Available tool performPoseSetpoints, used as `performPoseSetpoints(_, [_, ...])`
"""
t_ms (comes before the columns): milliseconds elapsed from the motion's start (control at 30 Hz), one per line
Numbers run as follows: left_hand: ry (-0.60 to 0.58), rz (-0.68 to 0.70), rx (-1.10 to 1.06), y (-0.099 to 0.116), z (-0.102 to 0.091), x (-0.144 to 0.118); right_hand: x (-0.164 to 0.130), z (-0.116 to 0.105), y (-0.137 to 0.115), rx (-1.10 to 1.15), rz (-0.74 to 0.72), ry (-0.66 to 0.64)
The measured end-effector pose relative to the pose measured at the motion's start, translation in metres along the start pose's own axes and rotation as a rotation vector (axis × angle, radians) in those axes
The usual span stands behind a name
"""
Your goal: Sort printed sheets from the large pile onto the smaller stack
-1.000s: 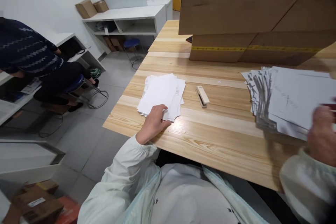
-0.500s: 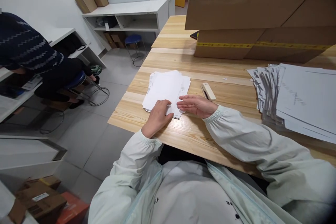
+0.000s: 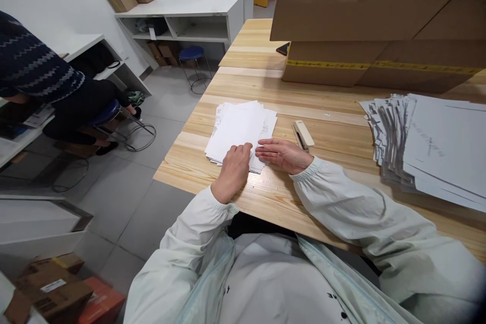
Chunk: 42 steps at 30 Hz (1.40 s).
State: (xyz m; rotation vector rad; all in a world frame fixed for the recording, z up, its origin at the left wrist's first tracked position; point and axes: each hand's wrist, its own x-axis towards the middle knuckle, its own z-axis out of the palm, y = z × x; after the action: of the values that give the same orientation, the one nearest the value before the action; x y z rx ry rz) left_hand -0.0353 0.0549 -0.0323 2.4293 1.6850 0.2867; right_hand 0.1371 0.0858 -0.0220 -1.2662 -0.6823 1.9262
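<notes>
Two hands rest on a small pile of white papers.

The left hand (image 3: 233, 169) lies on the near edge of the paper pile (image 3: 239, 129), fingers curled and pressed together. The right hand (image 3: 283, 153) lies flat beside it, fingers straight and close, tips touching the pile. The pile sits on the wooden tabletop (image 3: 326, 182), near its left edge. A stapler (image 3: 302, 134) lies just beside the right hand.

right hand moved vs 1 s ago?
Yes. The right hand has crossed the table from the big fanned paper pile leftward past the stapler, and now rests at the small paper stack beside the left hand.
</notes>
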Motion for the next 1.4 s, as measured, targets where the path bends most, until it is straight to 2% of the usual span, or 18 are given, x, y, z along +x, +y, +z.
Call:
performPoseSetpoints(67, [0.095,-0.084,-0.146,-0.009,0.002,0.000,0.001,0.001,0.002,-0.010,-0.038,0.016])
performPoseSetpoints(200, [0.339,-0.315,-0.584,-0.026,0.004,-0.001,0.005,0.005,0.007,-0.077,-0.132,0.090])
performPoseSetpoints(300, [0.421,-0.357,-0.809,-0.033,0.005,-0.003,0.006,0.007,0.010,-0.117,-0.175,0.124])
performPoseSetpoints(400, [0.460,-0.354,-0.864,-0.037,0.009,-0.003,0.004,0.008,0.009,-0.107,-0.172,0.130])
performPoseSetpoints(467, [0.447,-0.353,-0.868,-0.041,0.011,-0.003,0.000,0.008,0.007,-0.090,-0.158,0.126])
performPoseSetpoints(600, [0.342,-0.375,-0.854,-0.048,0.013,-0.003,-0.004,0.010,0.002,-0.030,-0.109,0.121])
performPoseSetpoints(733, [0.244,-0.387,-0.855,-0.043,0.009,-0.009,-0.001,0.016,0.001,0.068,-0.079,0.126])
performPoseSetpoints(867, [0.176,-0.292,-0.758,-0.035,0.003,-0.018,0.001,0.018,0.004,0.090,-0.083,0.105])
performPoseSetpoints(1000, [0.120,-0.123,-0.604,-0.034,0.001,-0.025,-0.001,0.016,0.003,0.031,-0.139,0.107])
performPoseSetpoints(1133, [0.107,-0.024,-0.492,-0.036,0.006,-0.028,-0.001,0.021,-0.002,0.000,-0.161,0.091])
performPoseSetpoints(1400, [0.133,-0.025,-0.464,-0.032,0.013,-0.028,0.002,0.032,-0.010,0.041,-0.151,0.084])
